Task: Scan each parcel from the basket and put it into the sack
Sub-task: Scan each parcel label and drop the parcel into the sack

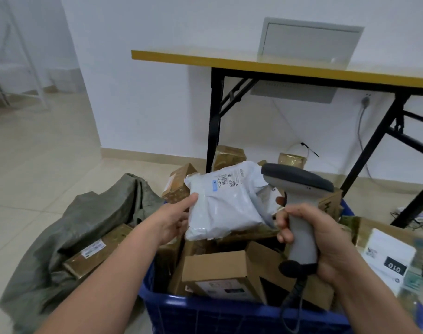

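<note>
Pale tiled floor (pixel 36 153) runs to a white wall (pixel 157 104). Near left, a grey-green sack (pixel 68 227) lies slumped on the floor with a brown box (pixel 97 251) in its mouth. The left hand (pixel 172 221) pinches a white parcel (pixel 222 208) by its left edge, above the blue basket (pixel 229 314). Just right of the parcel, the right hand (pixel 319 237) wraps round the scanner (pixel 299 213) grip. A yellow-edged table (pixel 278 66) stands far right

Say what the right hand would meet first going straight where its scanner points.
Probably the white parcel the left hand holds, just ahead of the scanner; depth is unclear.
</note>
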